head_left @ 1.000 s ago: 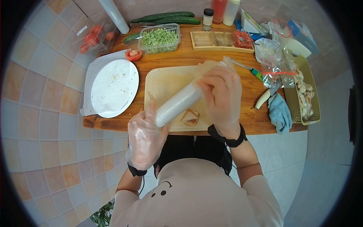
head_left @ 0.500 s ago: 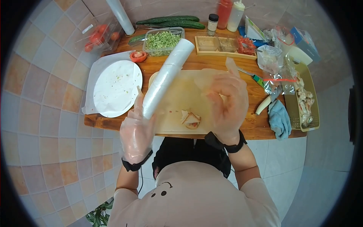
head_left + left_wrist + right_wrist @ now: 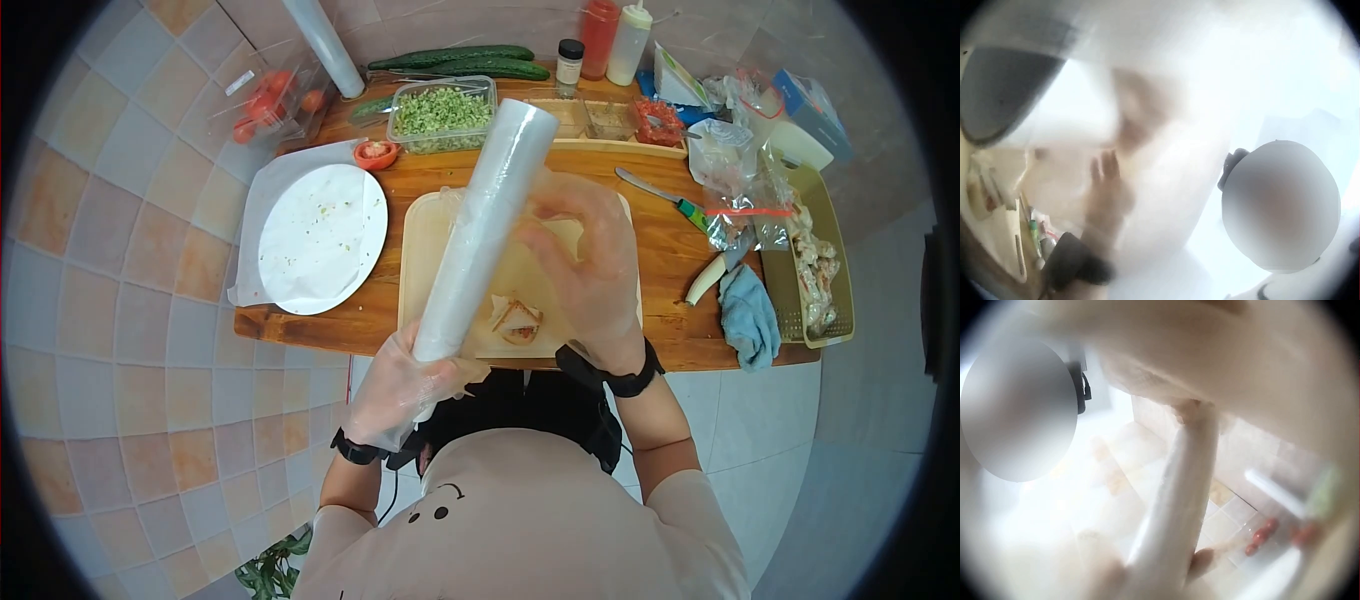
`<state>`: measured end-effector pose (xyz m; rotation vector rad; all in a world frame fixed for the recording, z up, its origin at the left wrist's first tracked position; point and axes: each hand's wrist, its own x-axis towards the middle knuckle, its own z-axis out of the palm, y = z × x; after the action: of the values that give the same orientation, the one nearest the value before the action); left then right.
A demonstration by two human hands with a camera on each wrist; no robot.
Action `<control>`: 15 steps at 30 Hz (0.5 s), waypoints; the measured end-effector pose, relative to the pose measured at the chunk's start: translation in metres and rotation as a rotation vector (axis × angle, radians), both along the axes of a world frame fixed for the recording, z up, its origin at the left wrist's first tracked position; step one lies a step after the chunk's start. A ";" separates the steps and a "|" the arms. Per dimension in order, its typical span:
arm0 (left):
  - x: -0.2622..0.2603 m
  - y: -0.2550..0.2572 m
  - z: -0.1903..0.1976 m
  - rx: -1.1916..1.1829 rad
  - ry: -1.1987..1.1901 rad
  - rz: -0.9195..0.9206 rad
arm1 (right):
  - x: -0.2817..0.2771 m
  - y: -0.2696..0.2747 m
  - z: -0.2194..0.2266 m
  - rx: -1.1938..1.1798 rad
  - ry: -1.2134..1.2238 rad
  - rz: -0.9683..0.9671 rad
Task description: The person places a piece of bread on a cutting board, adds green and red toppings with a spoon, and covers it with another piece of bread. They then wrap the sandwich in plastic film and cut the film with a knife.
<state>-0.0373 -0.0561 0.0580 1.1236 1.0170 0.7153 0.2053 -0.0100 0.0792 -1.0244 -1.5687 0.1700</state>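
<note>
The gloved left hand grips the lower end of a long white roll of cling film, held tilted above the pale wooden cutting board. The gloved right hand, fingers curled, pinches the film's loose clear edge beside the roll.

Head view bright, fisheye-warped — wrist views overexposed, blurred

Cutting board on wooden table
</note>
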 end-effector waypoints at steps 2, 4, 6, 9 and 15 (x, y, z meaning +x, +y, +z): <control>0.004 -0.002 0.004 -0.016 0.007 0.009 | 0.002 0.001 -0.001 0.016 -0.024 0.008; 0.003 -0.002 0.005 -0.032 0.017 0.005 | 0.005 0.000 -0.001 0.001 -0.042 0.029; 0.004 -0.003 0.008 -0.047 0.011 0.009 | 0.007 0.003 -0.002 0.025 -0.083 0.043; 0.008 -0.005 0.010 -0.038 0.008 0.036 | 0.009 0.002 -0.003 0.048 -0.107 0.059; -0.009 -0.004 -0.010 -0.149 -0.213 -0.104 | 0.026 -0.002 -0.005 -0.090 0.033 0.281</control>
<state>-0.0464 -0.0600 0.0478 0.9420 0.8116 0.6499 0.2314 -0.0118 0.0745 -0.8610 -1.6823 0.4524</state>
